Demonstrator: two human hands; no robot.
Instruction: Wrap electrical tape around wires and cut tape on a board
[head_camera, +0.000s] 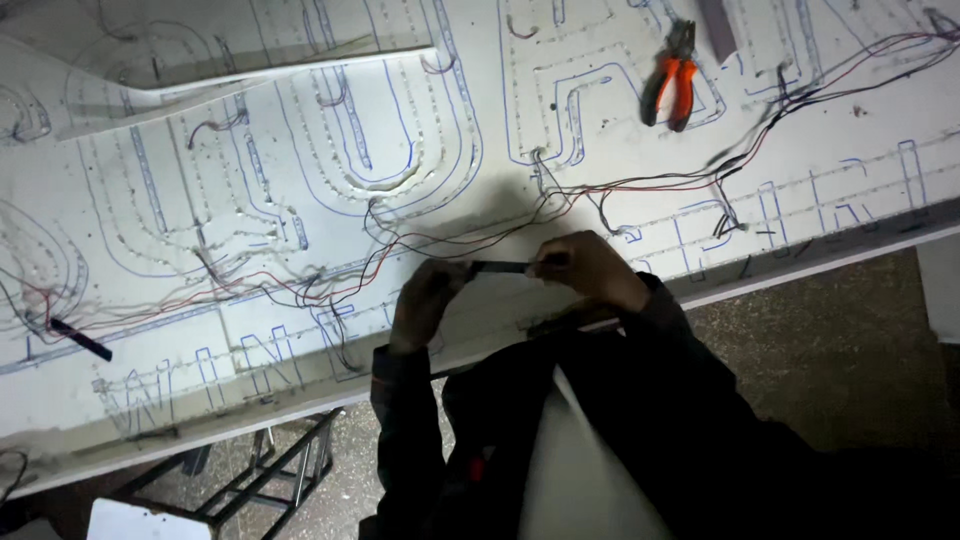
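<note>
Both of my hands are raised over the near edge of a large white sign board (300, 190). My left hand (425, 300) and my right hand (590, 268) pinch the two ends of a short strip of black tape (498, 267), stretched taut between them. Beneath the hands, red and black wires (470, 240) run across the board. Dark sleeves cover both forearms.
The board carries blue letter outlines lined with light strips. Orange-handled pliers (672, 85) lie at the far right. A short black piece (80, 338) lies at the left. A metal stand (270, 470) holds up the board over a speckled floor (830, 350).
</note>
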